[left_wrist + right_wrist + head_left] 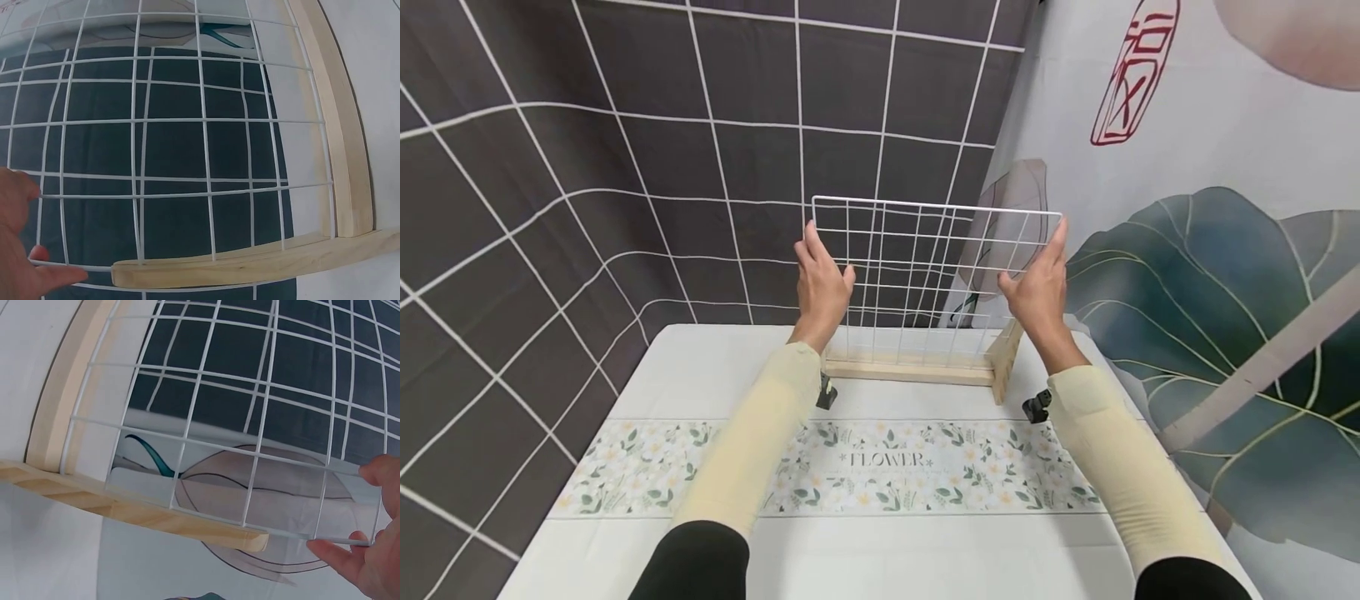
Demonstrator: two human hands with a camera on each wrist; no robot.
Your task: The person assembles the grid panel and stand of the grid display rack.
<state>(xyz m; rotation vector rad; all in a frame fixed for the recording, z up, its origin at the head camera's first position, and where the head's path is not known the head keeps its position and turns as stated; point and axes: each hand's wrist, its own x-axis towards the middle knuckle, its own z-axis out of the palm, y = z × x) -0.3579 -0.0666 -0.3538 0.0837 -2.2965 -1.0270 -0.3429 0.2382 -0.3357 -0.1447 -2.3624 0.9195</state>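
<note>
A white wire grid panel (936,205) stands upright, its lower edge at a pale wooden stand (910,372). My left hand (822,287) grips the panel's left edge, thumb toward me on the front side. On the opposite edge my right hand (1041,287) holds the panel in the same way, fingers pointing up. The left wrist view has a wooden side piece (250,269) running along the wire edge up to the left hand's thumb. In the right wrist view another wooden side piece (156,515) ends short of the right fingertips.
The white table (1000,554) carries a floral printed band (887,492) with the word FLOWER. A small black device (1037,406) shows beside the right wrist, another by the left. Behind hang a dark checked cloth (745,67) and a leaf-printed curtain (1210,275).
</note>
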